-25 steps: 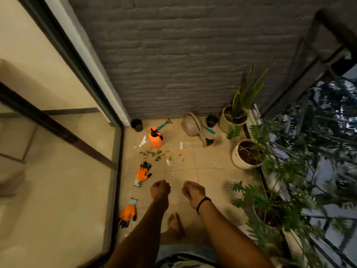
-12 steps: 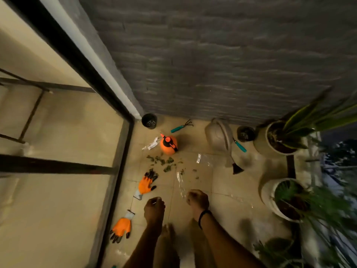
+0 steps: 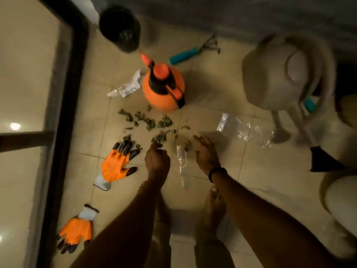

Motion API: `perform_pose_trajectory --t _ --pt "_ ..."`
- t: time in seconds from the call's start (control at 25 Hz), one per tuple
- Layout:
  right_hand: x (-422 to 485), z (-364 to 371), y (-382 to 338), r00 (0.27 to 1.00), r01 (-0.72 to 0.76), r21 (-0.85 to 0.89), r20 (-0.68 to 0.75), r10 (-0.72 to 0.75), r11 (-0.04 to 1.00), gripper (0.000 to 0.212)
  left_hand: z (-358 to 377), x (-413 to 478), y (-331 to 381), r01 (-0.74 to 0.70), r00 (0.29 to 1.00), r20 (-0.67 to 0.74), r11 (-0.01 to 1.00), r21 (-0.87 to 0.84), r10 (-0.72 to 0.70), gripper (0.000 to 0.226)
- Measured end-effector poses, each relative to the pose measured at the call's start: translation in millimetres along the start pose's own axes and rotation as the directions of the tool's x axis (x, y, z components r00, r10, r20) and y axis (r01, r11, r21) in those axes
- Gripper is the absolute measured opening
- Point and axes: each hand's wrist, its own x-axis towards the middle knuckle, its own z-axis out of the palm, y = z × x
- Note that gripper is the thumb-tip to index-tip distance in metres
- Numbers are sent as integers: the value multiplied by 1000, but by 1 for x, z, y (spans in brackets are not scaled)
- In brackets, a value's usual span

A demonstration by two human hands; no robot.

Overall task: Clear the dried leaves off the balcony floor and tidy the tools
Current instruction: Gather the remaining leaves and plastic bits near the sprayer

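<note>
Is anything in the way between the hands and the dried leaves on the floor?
Nothing visible. The left hand and right hand are at the near edge of the dried leaves. An orange glove lies to the left, a clear plastic strip between the hands.

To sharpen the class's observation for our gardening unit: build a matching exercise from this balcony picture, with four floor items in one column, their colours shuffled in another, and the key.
Things:
1. pressure sprayer
2. hand rake
3. watering can
4. plant pot

Colours:
A. beige
B. black
C. orange body
D. teal handle

Pairs: 1-C; 2-D; 3-A; 4-B
</note>
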Motion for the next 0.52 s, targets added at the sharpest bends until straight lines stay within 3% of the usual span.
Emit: perform_pose_trajectory --t 0.04,0.08,0.28,0.36,0.44,0.52 --pt "12 18 12 997 81 -62 10 -81 995 58 12 -6 17 -5 1000 -21 999 33 5 26" --pt "20 30 21 987 160 -116 9 -160 980 55 25 24 -20 -41 999 -28 997 58 42 30" --pt "34 46 47 936 342 -241 -4 -353 908 44 52 39 -64 -114 991 -49 981 159 123 31" --pt "35 51 57 884 447 -307 6 -468 840 37 56 31 -66 -121 991 -36 982 144 128 30" --pt "38 54 53 904 419 -310 51 -425 854 35 59 23 -66 -124 992 -18 982 146 128 28" --pt "43 55 41 939 332 -253 3 -343 909 38 61 12 -58 -137 990 1 978 158 138 26"
